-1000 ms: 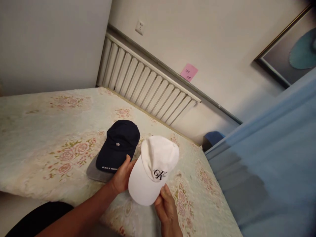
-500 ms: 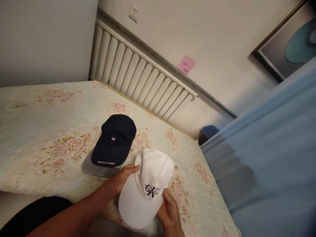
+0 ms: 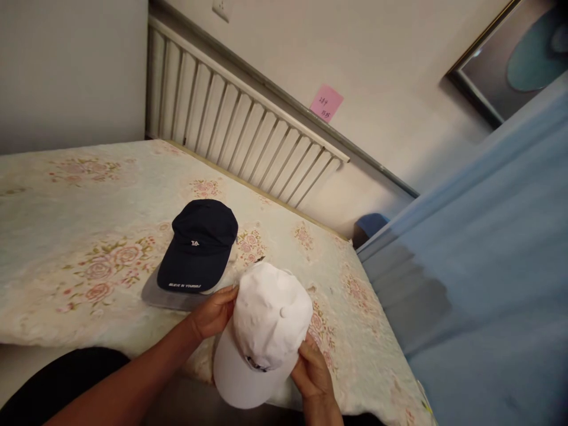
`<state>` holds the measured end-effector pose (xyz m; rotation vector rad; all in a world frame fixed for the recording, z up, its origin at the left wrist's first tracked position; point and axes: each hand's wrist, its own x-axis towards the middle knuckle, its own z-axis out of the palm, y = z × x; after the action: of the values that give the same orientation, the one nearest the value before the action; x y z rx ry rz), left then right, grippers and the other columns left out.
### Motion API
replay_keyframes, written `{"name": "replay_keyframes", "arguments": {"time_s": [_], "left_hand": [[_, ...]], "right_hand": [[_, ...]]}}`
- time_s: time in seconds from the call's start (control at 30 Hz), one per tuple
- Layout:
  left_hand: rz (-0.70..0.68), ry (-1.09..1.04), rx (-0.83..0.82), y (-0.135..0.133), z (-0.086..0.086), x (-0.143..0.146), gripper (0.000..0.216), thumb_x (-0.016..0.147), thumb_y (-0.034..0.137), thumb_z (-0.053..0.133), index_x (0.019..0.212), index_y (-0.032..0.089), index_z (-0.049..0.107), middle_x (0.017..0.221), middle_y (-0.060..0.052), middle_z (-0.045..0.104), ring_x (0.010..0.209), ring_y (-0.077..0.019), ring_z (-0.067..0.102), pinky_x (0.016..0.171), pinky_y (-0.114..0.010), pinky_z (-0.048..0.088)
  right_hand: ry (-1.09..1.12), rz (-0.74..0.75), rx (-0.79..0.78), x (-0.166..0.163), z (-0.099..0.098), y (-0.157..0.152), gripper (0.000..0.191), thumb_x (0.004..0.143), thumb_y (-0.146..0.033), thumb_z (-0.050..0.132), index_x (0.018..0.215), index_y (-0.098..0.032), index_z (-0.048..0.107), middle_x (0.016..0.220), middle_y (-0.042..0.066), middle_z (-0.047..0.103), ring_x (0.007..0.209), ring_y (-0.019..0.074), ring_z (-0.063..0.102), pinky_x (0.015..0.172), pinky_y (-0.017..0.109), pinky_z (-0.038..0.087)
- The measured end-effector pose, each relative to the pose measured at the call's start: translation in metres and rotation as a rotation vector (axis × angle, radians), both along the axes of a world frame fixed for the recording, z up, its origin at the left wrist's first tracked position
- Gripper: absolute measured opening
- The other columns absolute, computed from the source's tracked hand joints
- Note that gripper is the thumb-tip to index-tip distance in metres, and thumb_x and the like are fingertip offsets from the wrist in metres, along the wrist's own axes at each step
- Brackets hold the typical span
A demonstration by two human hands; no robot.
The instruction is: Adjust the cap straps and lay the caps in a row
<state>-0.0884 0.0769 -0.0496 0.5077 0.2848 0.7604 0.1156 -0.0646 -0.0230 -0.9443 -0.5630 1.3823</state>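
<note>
A white baseball cap (image 3: pixel 275 307) with black lettering low on its front is held between both hands, its brim toward me. My left hand (image 3: pixel 216 310) grips the cap's left edge, thumb and fingers closed on it. On the right edge my right hand (image 3: pixel 312 367) is closed too, its fingers partly hidden by the cap. Just left of it a navy cap (image 3: pixel 205 228) with a small white logo and text on its brim lies on the bed. Under the navy cap the brim of a grey cap (image 3: pixel 155 290) sticks out.
The bed (image 3: pixel 146 195) has a pale floral cover. Behind it are a white radiator (image 3: pixel 239 124) and a pink note (image 3: pixel 327 103) on the wall. A blue curtain (image 3: pixel 479 266) hangs at the right, with a framed picture (image 3: pixel 474 77) above.
The white cap has tipped so that more of its crown top faces me and its lettering is foreshortened. Both hands keep hold of it. The view has shifted slightly.
</note>
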Motion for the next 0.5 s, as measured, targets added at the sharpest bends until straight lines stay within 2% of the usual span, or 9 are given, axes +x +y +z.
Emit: {"name": "replay_keyframes", "arguments": {"time_s": [0.13,0.27,0.5], "left_hand": [[-0.018,0.008,0.015,-0.014,0.006,0.002,0.031,0.081,0.032,0.064,0.105,0.014,0.069,0.103,-0.010,0.073,0.104,-0.0273,0.063,0.098,-0.038,0.041],[-0.049,0.052,0.040,-0.030,0.013,0.003,0.030,0.085,0.034,0.061,0.104,0.013,0.070,0.101,-0.011,0.073,0.102,-0.0267,0.064,0.095,-0.038,0.043],[-0.138,0.082,0.144,-0.049,0.027,0.009,0.026,0.086,0.028,0.059,0.103,0.012,0.070,0.103,-0.014,0.072,0.099,-0.0254,0.065,0.091,-0.036,0.045]], "right_hand": [[0.019,0.007,0.046,0.001,0.007,-0.009,0.051,0.068,-0.027,0.076,0.117,-0.024,0.062,0.116,0.009,0.069,0.108,0.0261,0.064,0.085,0.038,0.055],[0.030,-0.038,0.080,0.008,0.019,-0.017,0.047,0.069,-0.026,0.075,0.115,-0.025,0.065,0.117,0.007,0.068,0.110,0.0255,0.062,0.090,0.039,0.053],[-0.006,-0.140,0.066,0.029,0.027,-0.036,0.040,0.067,-0.029,0.077,0.106,-0.026,0.069,0.100,0.006,0.074,0.100,0.0268,0.067,0.087,0.040,0.054]]}}
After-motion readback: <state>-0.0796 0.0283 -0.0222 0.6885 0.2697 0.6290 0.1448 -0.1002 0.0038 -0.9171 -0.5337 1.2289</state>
